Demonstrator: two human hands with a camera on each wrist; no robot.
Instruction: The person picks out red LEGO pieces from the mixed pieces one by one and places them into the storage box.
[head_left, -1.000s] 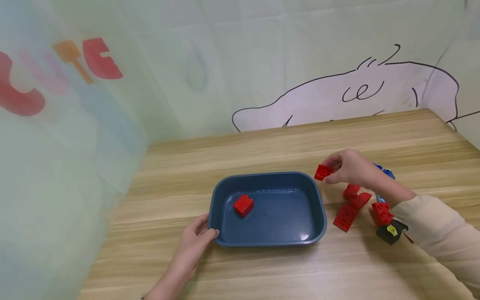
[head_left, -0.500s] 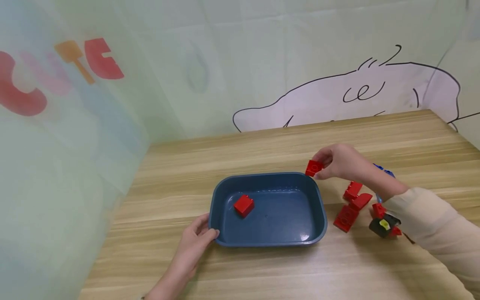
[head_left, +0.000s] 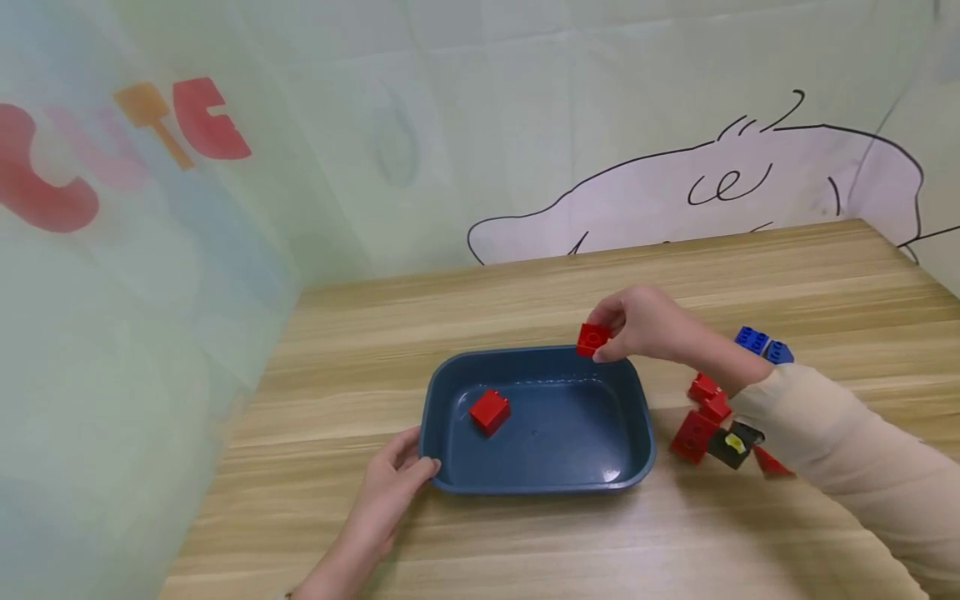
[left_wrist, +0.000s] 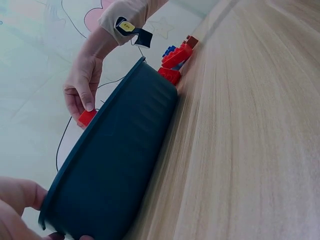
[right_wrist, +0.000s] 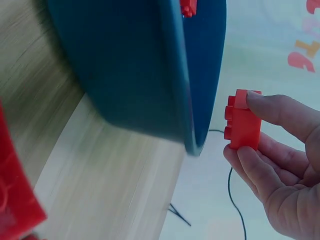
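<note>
Red toy brick held at the rim of a blue tray. The right hand point(head_left: 641, 325) pinches the studded red brick point(head_left: 592, 338) between thumb and fingers; seen from the head, this brick overlaps the far rim near its right corner, while the right wrist view shows a gap between brick and tray. The left hand point(head_left: 393, 479) grips the left end of the blue tray point(head_left: 555, 454), its thumb over the rim. A 2nd red brick point(head_left: 490, 412) lies inside the tray, left of centre. The tray rests on a wood-grain counter point(head_left: 525, 550). To its right, partly hidden by the right forearm, lie several red pieces point(head_left: 693, 436) and 2 blue bricks point(head_left: 752, 339), side by side. A black device point(left_wrist: 132, 30) with a yellow label sits at the right cuff. Behind, a pale backdrop point(head_left: 450, 125) bears coloured letters and a black line drawing.
</note>
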